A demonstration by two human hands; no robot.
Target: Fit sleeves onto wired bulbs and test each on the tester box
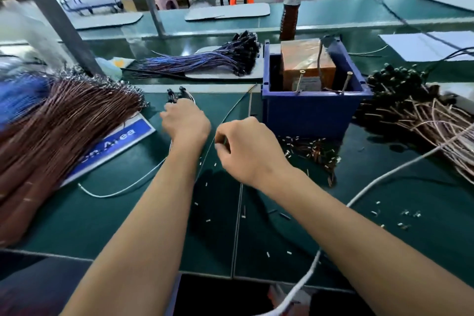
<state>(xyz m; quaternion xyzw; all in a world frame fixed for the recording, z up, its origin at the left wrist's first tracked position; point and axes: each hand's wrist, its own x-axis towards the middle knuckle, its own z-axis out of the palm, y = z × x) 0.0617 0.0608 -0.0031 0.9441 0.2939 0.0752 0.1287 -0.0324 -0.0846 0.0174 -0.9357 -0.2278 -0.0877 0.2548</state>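
Left hand (185, 124): clamped on sleeved bulbs (175, 93), mid-counter (128, 226), keeping them gathered | right hand (239, 145): pinching a thin wire (230, 110) beside tester box (311, 108), likely for testing.

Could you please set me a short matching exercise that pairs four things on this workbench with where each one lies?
Things:
1. blue tester box
2. brown wire bundle
3. left hand
4. brown bottle

Places:
a. far left of the bench
b. behind the box
c. right of centre, holding an orange block
d. on a few black-tipped wired bulbs

Pairs: 1-c, 2-a, 3-d, 4-b
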